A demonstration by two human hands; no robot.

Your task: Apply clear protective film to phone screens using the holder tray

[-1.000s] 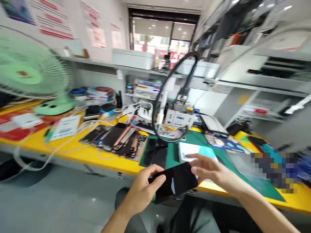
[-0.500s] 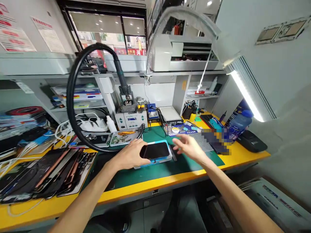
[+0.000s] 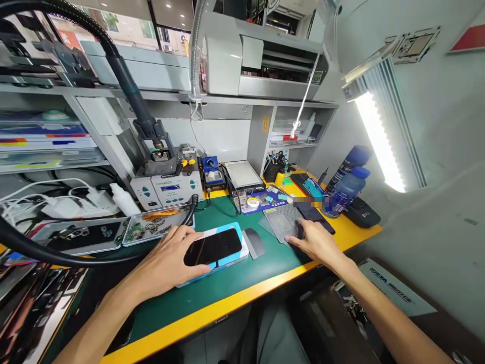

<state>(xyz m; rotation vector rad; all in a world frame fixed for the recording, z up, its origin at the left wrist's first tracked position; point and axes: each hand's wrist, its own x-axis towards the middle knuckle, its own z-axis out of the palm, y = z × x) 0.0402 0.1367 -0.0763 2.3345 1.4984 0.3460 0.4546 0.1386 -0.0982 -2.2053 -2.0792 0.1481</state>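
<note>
My left hand (image 3: pixel 172 255) wraps round the left end of a smartphone (image 3: pixel 217 246) with a dark screen, thumb on the near side and fingers on the far side. The phone lies on a blue-and-white box (image 3: pixel 244 248) on the green work mat (image 3: pixel 223 207). A thin grey scraper-like blade (image 3: pixel 253 243) lies just right of the box. Over the near right edge of a grey perforated sheet (image 3: pixel 280 221) is my right hand (image 3: pixel 318 241), thumb and fingers apart. Whether its fingertips touch the sheet I cannot tell.
A hot-air station (image 3: pixel 168 187) with a thick black hose stands at the back left. Before it is a tray of small parts (image 3: pixel 151 225). A lit lamp (image 3: pixel 382 136) hangs at the right above blue bottles (image 3: pixel 344 189). Phone parts (image 3: pixel 34 303) are piled at left.
My right hand has moved right, from beside the phone to the perforated sheet. My left hand stays on the phone. The camera view has turned right and come closer.
</note>
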